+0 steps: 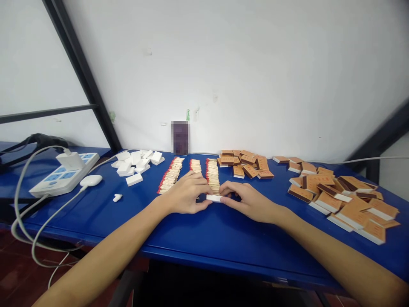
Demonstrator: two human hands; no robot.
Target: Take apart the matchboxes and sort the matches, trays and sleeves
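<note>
As the left hand [188, 194] pinches one end of a small white box [214, 198] between thumb and fingers, the right hand [246, 200] grips the other end, the piece held level between the two at a blue counter [204, 238]. Just beyond the box lies a row of red-tipped matches [212, 172]; a second row [195, 165], partly hidden, shows past the left hand, and a third row [170, 177] slants beside that hand's far left edge. Past the right hand sits a heap of orange-brown matchboxes [248, 160], with a larger heap [353, 209] spread well to its right. Left of the left hand are piled white boxes [136, 158], a white earbud [117, 197] and, farthest out, a power strip [53, 183].
</note>
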